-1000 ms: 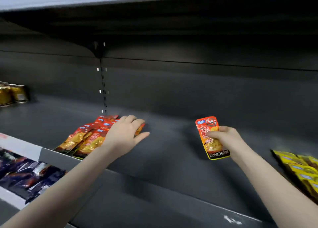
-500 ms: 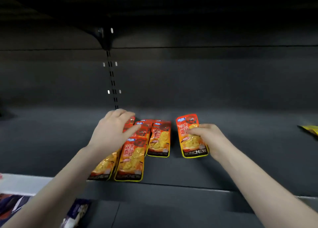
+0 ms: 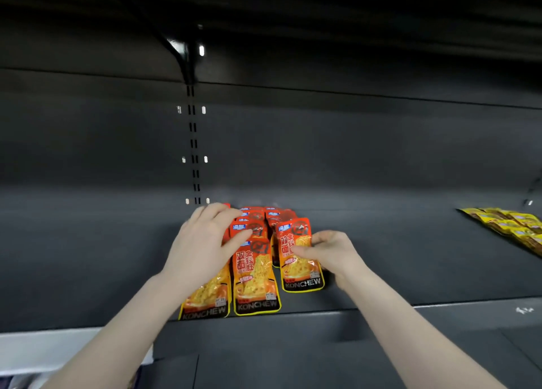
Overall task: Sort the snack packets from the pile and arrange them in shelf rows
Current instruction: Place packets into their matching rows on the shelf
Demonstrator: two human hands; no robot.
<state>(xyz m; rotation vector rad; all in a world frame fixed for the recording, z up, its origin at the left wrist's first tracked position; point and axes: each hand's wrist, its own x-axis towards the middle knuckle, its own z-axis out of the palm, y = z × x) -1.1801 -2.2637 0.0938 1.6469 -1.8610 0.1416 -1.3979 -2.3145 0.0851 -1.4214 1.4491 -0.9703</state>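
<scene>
On the dark grey shelf [image 3: 410, 259] orange-red snack packets lie in rows running from the near edge toward the back panel [image 3: 322, 153], each overlapping the one behind it. The left hand [image 3: 202, 247] lies flat over the left row [image 3: 205, 297], fingers straight and spread, its grip open, palm pressing down on the packets with the thumb reaching across to the middle row [image 3: 255, 277]. The nearest packet of that middle row lies face up at the shelf's near edge, its black KONCHEW band readable. The right hand [image 3: 331, 253] pinches a single orange packet [image 3: 300, 259] between thumb and curled fingers at its right edge, its grip closed on it; this packet sits over the near end of the right row [image 3: 278, 215], just right of the middle row, tilted slightly, and whether it fully rests on the shelf cannot be told. Far off on the right of the same shelf, well apart from the orange ones, lie yellow snack packets [image 3: 510, 224] in overlapping rows. A slotted upright [image 3: 193, 142] runs up the back panel behind the left hand
</scene>
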